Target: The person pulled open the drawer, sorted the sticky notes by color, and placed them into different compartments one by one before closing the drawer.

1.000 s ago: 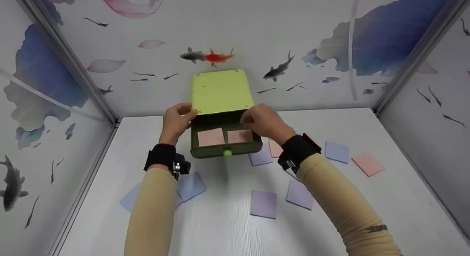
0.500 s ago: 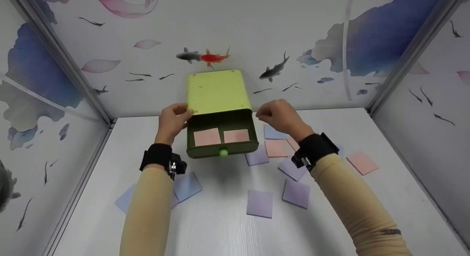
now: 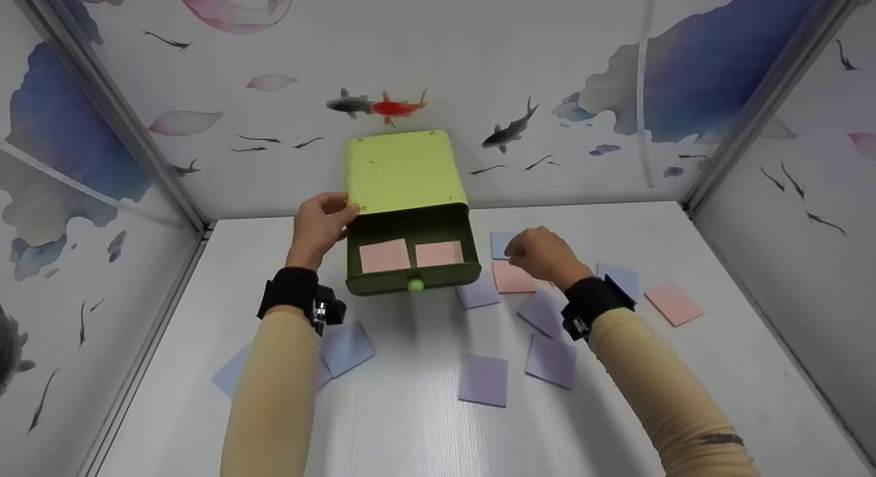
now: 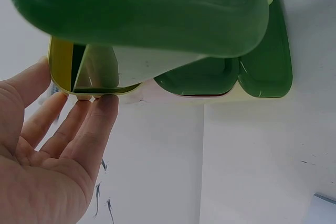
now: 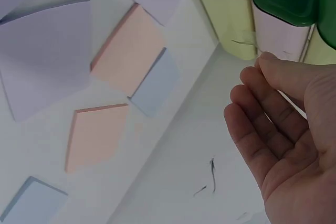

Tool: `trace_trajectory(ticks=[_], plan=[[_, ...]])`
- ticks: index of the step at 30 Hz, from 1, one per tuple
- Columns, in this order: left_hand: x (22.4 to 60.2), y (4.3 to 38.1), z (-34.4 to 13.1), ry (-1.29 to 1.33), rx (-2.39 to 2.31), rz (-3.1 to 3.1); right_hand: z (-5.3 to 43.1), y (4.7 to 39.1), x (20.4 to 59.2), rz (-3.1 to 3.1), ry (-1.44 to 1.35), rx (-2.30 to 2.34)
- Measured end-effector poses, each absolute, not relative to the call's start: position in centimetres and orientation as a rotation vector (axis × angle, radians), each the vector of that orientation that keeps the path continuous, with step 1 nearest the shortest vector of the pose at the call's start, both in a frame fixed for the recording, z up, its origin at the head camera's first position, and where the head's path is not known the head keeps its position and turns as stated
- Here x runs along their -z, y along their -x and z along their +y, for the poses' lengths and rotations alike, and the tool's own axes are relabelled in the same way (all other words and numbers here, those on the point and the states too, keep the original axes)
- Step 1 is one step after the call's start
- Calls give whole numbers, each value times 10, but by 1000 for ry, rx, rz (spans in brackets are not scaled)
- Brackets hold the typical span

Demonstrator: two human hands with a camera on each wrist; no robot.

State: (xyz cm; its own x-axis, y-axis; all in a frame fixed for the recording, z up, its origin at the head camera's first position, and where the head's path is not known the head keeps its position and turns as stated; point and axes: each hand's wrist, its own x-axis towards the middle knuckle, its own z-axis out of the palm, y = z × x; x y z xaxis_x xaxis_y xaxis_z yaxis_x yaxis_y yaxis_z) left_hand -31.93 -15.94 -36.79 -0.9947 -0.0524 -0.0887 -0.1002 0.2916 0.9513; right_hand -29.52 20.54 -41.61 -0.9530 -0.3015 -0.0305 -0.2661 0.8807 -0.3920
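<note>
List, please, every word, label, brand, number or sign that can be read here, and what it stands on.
No text can be read.
Box: a few marks, too small to make out.
Notes: no writing visible.
Right sleeve: dark patch, no legible letters.
Wall: pictures, no words seen.

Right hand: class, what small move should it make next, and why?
Perhaps lower the right hand toward the nearby flat pink square on the white table and pinch it. The fingers look empty, and the open dark-green drawer holds two similar pink pieces.
</note>
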Motion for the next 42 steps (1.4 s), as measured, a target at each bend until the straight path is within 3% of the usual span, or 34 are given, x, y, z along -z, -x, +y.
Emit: trace_trajectory(ticks=[21,31,42], plan=[[369,320,-160,103,-1849,2500,203,296,498,2858,159,522],[368,321,-160,121,-1834,2487,195,296,516,2910,334,386],[369,320,-163,116,-1863,2468,186,296,511,2939,245,275]])
